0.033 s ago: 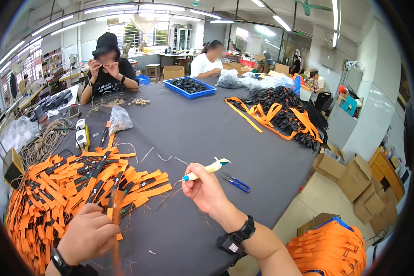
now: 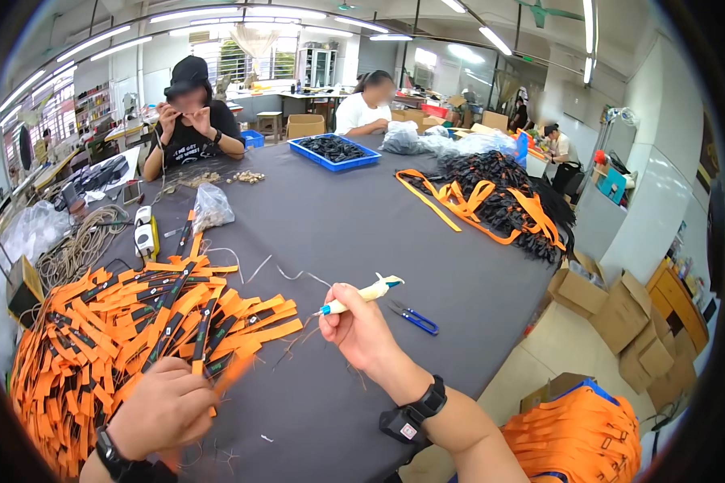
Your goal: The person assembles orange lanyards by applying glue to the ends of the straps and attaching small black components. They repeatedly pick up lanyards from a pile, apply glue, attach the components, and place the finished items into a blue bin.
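My left hand [image 2: 163, 402] is closed on an orange strap [image 2: 238, 367], blurred by motion, over the near right edge of a heap of orange and black straps [image 2: 80, 354]. Between the fingers of my right hand [image 2: 356, 332] is a pen-shaped tool [image 2: 364, 296] with a cream wrapped handle and blue at both ends. Its thin tip points left, toward the heap. Loose thread ends hang off the straps below it. Blue-handled thread snips [image 2: 415, 317] lie on the dark table just right of that hand.
A pale cord [image 2: 294, 275] curves over the dark tabletop [image 2: 314, 217]. Beyond are a clear plastic bag [image 2: 212, 207], a blue tray of black pieces [image 2: 338, 165] and a black-and-orange strap pile [image 2: 491, 197]. A person [image 2: 192, 129] sits across the table. Orange straps [image 2: 576, 435] fill a container at lower right.
The orange strap in my left hand has swung from hanging downward to pointing up and right. My left hand has shifted slightly right; the right hand and its tool stay nearly in place.
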A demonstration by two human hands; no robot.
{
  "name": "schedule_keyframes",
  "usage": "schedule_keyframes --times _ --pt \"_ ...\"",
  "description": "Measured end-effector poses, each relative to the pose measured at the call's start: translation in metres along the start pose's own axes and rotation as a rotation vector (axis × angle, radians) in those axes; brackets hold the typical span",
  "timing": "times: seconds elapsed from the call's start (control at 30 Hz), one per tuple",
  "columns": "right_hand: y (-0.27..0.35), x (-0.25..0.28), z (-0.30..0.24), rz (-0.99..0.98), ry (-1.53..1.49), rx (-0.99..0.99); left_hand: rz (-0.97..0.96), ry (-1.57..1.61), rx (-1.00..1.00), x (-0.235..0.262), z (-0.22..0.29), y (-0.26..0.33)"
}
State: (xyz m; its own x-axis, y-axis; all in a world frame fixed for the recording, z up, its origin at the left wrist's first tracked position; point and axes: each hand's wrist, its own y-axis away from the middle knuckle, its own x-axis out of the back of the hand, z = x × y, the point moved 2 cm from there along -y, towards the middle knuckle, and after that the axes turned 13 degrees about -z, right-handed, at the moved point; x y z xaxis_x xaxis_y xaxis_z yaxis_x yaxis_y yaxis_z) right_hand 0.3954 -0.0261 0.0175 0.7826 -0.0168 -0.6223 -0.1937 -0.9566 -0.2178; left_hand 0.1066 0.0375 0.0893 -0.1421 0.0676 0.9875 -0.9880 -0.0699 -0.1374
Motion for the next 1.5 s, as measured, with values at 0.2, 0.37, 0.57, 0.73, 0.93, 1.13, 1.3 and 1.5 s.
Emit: schedule_keyframes --times 0.2,0.37,0.57,0.73,0.93,1.13,1.3,1.5 --pt "-0.007 -0.001 0.015 0.054 0.071 0.036 -0.252 0.464 0.057 -0.069 -0.012 -0.018" --pt "-0.006 0.009 0.019 0.097 0.089 0.030 -0.013 0.508 0.193 -0.062 -0.025 0.012" --pt "0.006 -0.016 0.021 -0.064 0.107 -0.017 -0.112 0.394 0.412 -0.052 -0.026 0.084" --pt "0.024 -0.054 0.065 -0.249 0.125 -0.279 -0.168 0.290 0.528 -0.062 -0.003 0.083" --pt "0.026 -0.053 0.087 -0.320 0.209 -0.417 -0.238 0.186 0.174 -0.070 0.053 0.077" --pt "0.032 -0.029 0.078 -0.135 0.212 -0.440 -0.369 0.078 0.149 -0.083 0.023 0.106" --pt "0.017 -0.031 0.090 -0.284 0.128 -0.480 -0.232 -0.001 0.478 -0.055 -0.026 0.163" --pt "0.019 -0.029 0.081 -0.336 0.188 -0.514 -0.167 -0.103 0.635 -0.049 -0.069 0.144"
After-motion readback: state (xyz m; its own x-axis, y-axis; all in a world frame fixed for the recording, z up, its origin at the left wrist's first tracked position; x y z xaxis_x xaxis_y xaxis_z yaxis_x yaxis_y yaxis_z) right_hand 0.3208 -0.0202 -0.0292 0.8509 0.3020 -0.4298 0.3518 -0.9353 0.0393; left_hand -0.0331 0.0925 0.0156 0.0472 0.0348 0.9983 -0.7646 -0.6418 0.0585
